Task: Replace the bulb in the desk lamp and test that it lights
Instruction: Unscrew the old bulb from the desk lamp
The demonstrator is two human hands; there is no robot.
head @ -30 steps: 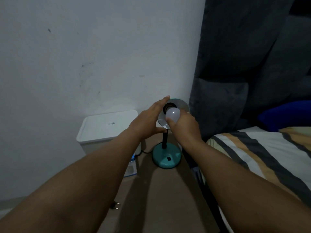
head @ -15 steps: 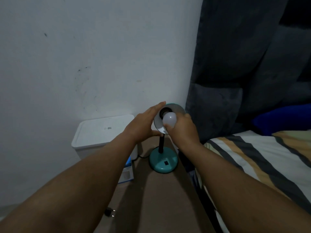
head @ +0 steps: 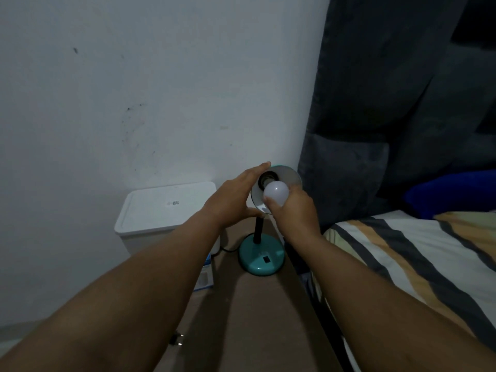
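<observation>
A teal desk lamp stands on a brown surface by the wall, with a round base (head: 261,260) and a short black stem. Its shade (head: 288,175) tilts toward me, showing the dark socket inside. My left hand (head: 234,196) cups the shade's left rim, thumb under it. My right hand (head: 294,210) grips a white bulb (head: 276,193) from below, just in front of the socket. The bulb is unlit. Whether its base sits in the socket is hidden.
A white lidded box (head: 166,208) stands left of the lamp, against the wall, with a blue-and-white carton (head: 205,275) below it. The lamp's plug (head: 177,339) lies loose on the brown surface. A striped bed (head: 418,253) and dark curtain (head: 389,89) fill the right.
Both hands stay on the shade and bulb. The view has shifted a little, and the bulb now sits slightly lower and nearer me relative to the socket.
</observation>
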